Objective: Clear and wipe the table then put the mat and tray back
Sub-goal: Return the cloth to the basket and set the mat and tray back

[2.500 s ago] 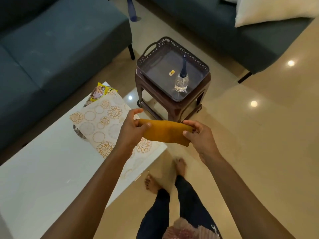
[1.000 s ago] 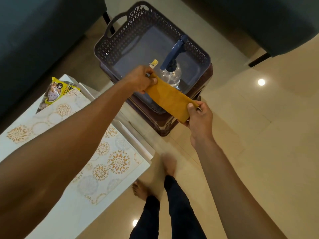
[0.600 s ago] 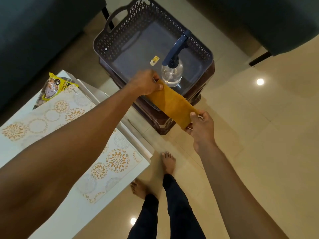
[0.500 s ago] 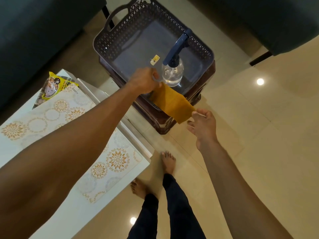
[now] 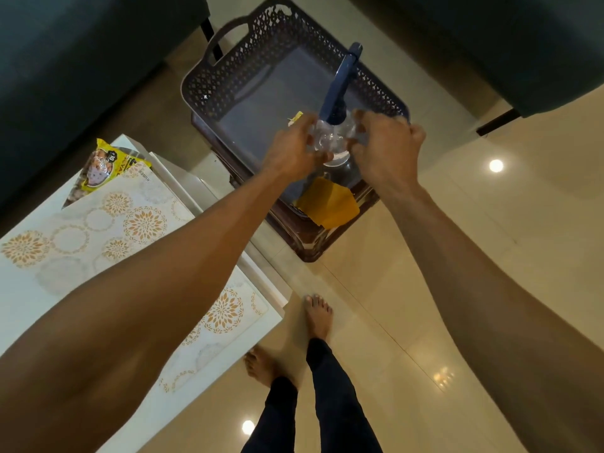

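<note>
Both hands close on the clear spray bottle (image 5: pixel 330 142) in the tray (image 5: pixel 228 76), upper centre of the frame: left hand (image 5: pixel 291 148) and right hand (image 5: pixel 382 145) curl around its body. The mat (image 5: pixel 98 230) lies on the white table (image 5: pixel 26 308), left of frame. The yellow cloth (image 5: pixel 330 204) overhangs the tray's near edge. Risk: lifting the bottle may drag the cloth to the floor, or the smooth bottle may slip.
</note>
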